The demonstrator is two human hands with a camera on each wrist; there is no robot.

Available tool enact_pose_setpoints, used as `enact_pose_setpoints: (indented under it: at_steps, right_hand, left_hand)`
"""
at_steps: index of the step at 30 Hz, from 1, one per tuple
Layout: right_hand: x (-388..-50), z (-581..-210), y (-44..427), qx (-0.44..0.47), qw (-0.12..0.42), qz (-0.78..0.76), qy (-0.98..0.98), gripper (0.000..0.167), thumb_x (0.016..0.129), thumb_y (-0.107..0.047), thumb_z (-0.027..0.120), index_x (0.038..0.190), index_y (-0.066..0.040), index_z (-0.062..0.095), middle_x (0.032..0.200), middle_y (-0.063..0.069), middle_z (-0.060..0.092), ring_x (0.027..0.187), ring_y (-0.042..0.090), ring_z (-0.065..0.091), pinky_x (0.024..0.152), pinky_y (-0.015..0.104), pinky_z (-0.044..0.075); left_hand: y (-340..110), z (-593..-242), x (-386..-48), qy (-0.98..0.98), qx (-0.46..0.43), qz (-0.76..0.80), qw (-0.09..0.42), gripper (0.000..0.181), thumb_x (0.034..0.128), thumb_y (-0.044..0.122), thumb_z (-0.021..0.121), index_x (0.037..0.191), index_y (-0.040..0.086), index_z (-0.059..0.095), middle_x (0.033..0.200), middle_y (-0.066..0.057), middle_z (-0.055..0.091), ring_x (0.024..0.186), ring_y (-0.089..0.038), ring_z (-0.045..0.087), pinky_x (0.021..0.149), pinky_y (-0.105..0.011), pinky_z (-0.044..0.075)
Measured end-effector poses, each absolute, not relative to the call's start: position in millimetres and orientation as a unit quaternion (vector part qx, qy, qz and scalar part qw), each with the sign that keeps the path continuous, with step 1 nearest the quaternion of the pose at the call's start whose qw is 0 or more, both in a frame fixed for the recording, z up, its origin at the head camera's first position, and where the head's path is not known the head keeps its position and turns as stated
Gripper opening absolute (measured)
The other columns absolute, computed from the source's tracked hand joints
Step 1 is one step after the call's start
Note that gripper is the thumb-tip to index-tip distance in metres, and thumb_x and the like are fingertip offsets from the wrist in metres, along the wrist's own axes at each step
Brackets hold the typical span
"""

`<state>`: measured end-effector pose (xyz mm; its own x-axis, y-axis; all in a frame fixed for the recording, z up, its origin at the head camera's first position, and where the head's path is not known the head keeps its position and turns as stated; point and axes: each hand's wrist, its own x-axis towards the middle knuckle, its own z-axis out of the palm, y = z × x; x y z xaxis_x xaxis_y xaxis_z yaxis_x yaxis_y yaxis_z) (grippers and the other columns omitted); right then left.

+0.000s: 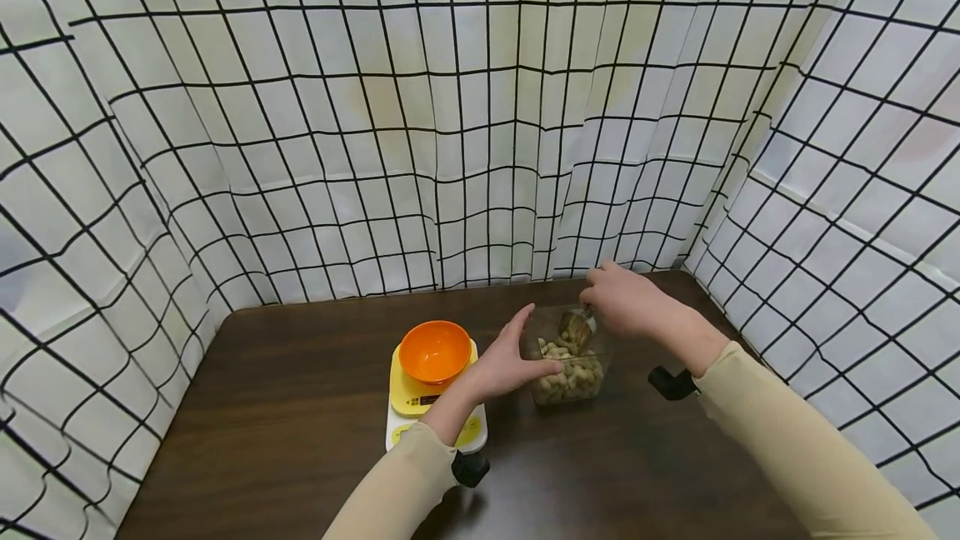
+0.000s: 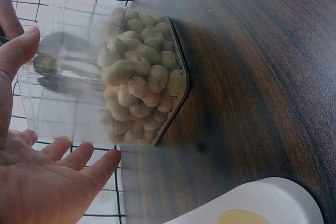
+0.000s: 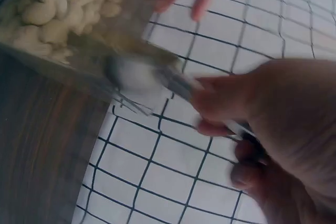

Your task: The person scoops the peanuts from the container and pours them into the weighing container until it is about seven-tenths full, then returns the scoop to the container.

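A clear plastic container [image 1: 567, 390], part filled with unshelled peanuts [image 2: 142, 77], stands on the dark wooden table. My left hand [image 1: 506, 363] is at its left side, thumb and fingers spread about the wall; in the left wrist view the fingers [image 2: 97, 169] look fairly straight. From the other side my right hand [image 1: 628, 300] grips the handle of a metal scoop [image 1: 576, 328]. The scoop's bowl is inside the container, tilted down above the peanuts. The right wrist view is blurred, so what the bowl holds is hard to tell.
Left of the container, an orange bowl [image 1: 435, 350] sits on a yellow and white kitchen scale [image 1: 405, 398], partly behind my left forearm. White curtains with a black grid [image 1: 480, 148] rise behind the table and at both sides.
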<state>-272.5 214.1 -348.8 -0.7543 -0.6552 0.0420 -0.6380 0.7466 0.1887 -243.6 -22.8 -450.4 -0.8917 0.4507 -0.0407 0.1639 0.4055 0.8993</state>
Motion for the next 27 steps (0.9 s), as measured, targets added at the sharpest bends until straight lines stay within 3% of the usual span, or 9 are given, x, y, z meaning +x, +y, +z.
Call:
enact_pose_setpoints:
  at_steps: [4, 11, 27]
  right_hand:
    - [-274.7, -353.2, 219.4, 0.350, 0.027, -0.047, -0.935, 0.015, 0.098, -0.004, 0.066, 0.100, -0.011, 0.079, 0.089, 0.003, 0.057, 0.078, 0.021, 0.042, 0.071, 0.038, 0.040]
    - [-280.1, -377.7, 227.0, 0.341, 0.019, -0.007, -0.940, 0.014, 0.097, -0.005, 0.068, 0.102, -0.010, 0.079, 0.096, 0.004, 0.062, 0.083, 0.022, 0.050, 0.077, 0.040, 0.047]
    - [-289.8, -380.0, 229.3, 0.332, -0.037, 0.032, -0.942, 0.013, 0.097, -0.009, 0.070, 0.107, -0.013, 0.077, 0.100, 0.002, 0.063, 0.091, 0.025, 0.055, 0.086, 0.047, 0.047]
  left_hand:
    - [-21.4, -450.2, -243.7, 0.828, 0.180, 0.512, 0.141, 0.106, 0.0862, 0.052, 0.079, 0.165, 0.031, 0.012, 0.168, -0.005, 0.020, 0.149, -0.029, 0.031, 0.111, -0.058, 0.038]
    - [-20.2, -448.9, -243.1, 0.830, 0.181, 0.509, 0.142, 0.105, 0.0873, 0.051, 0.079, 0.165, 0.031, 0.011, 0.169, -0.005, 0.019, 0.149, -0.029, 0.031, 0.110, -0.059, 0.039]
    - [-22.3, -448.5, -242.3, 0.825, 0.180, 0.515, 0.148, 0.107, 0.0868, 0.051, 0.079, 0.166, 0.031, 0.010, 0.168, -0.003, 0.019, 0.149, -0.028, 0.030, 0.110, -0.059, 0.038]
